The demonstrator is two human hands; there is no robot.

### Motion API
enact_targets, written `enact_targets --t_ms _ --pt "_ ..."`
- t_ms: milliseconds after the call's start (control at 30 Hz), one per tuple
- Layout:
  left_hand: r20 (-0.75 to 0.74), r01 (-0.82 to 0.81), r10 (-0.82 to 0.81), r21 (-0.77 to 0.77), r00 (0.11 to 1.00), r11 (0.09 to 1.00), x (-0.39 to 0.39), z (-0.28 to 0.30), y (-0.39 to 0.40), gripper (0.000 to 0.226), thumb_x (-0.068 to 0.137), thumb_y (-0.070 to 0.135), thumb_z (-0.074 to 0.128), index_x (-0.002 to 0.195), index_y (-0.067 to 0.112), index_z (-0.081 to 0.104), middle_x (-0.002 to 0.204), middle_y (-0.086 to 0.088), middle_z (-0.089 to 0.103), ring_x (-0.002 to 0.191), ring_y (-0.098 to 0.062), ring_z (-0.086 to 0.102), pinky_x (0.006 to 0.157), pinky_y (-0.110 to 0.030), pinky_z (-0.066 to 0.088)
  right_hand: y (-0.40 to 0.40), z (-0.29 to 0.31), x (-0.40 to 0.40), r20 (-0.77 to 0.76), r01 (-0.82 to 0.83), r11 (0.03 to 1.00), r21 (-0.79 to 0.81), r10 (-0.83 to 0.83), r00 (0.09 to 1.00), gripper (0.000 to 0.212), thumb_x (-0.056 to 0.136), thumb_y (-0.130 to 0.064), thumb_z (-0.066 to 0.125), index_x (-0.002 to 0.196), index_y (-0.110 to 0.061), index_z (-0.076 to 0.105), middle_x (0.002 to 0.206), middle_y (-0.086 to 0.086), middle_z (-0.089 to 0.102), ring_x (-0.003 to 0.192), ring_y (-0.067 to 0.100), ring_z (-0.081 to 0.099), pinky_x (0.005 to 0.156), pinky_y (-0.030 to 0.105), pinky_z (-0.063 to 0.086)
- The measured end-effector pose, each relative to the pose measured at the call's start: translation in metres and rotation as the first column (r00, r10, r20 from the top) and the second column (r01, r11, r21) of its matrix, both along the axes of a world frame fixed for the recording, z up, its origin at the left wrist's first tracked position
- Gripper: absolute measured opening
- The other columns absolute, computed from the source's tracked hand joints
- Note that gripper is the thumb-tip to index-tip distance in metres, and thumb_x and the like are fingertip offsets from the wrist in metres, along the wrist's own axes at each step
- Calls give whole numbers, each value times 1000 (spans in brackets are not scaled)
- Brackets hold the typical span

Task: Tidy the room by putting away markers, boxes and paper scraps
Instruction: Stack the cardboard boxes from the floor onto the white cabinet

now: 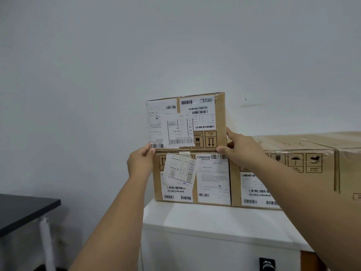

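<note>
A brown cardboard box (219, 118) covered in white shipping labels, printed upside down, sits on top of a second labelled cardboard box (157, 184). My left hand (139, 163) grips the top box at its lower left corner. My right hand (241, 146) grips its lower right corner, thumb on the front face. Both arms reach up and forward. The lower box stands on a white cabinet (205, 218) against the wall.
More cardboard boxes (304, 151) line the cabinet top to the right of the stack. A dark table (23, 210) with a white leg stands at the lower left. A plain grey wall (136, 45) rises behind everything.
</note>
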State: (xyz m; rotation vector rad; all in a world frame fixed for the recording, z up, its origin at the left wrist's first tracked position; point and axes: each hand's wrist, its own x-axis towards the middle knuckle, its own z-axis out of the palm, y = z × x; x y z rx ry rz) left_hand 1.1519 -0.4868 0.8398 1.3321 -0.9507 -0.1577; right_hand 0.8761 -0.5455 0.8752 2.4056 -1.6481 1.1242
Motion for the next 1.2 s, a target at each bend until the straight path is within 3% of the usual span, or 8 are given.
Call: enact_targets --t_ms 67,233,333,533,667,767,867,1200 --pt "82 -61 56 65 995 996 -10 7 11 31 98 25 54 127 26 66 124 4 68 110 -15 61 91 -26 45 11 -1 1 -12 20 1000 -4 -20 1000 75 87 -60 52 151 -32 23 123 0 66 113 26 59 91 42 51" --pt "224 -93 96 -26 970 995 -61 23 37 41 95 20 53 136 23 53 146 1 41 133 -19 44 110 -35 39 49 -13 -14 41 92 992 -91 -89 995 62 92 -60 40 142 -22 43 141 8 48 132 28 41 109 46 34" --pt "353 31 -2 -74 936 997 -117 36 47 38 93 16 56 128 30 55 141 9 38 134 -9 36 103 -21 29 64 -19 -47 89 42 991 -129 -30 996 58 94 -53 42 145 -24 42 151 5 37 141 22 29 117 44 24" --pt "509 414 -345 -24 789 910 -273 43 64 37 92 21 57 128 31 54 130 16 40 106 2 45 92 -21 31 93 -27 -168 83 174 978 -112 -166 983 49 94 -43 49 141 -30 47 152 1 33 143 20 24 116 38 21" --pt "504 652 -579 42 640 757 -389 17 71 39 86 25 62 124 33 56 130 11 45 100 2 52 95 -22 42 127 -43 -276 73 373 924 -87 -368 927 46 90 -37 54 136 -31 51 148 4 37 139 23 31 114 40 28" --pt "426 804 -772 151 472 575 -475 -14 86 38 88 21 63 125 30 56 128 11 45 90 18 48 77 -4 41 169 -59 -355 102 507 861 -32 -502 859 45 90 -34 55 135 -30 53 150 4 36 140 23 27 113 40 28" --pt "387 877 -869 238 307 416 -553 -49 112 42 89 21 64 128 29 55 131 8 47 113 -4 47 88 -17 40 219 -77 -429 116 641 767 1 -637 762 43 91 -31 54 134 -29 54 150 4 36 140 23 27 113 40 29" --pt "234 874 -960 486 -155 -23 -762 -156 223 46 87 23 64 131 23 54 136 0 55 127 -18 51 102 -32 43 392 -182 -629 57 878 300 374 -952 301 57 87 -43 52 142 -33 42 151 8 37 139 31 33 111 44 35"
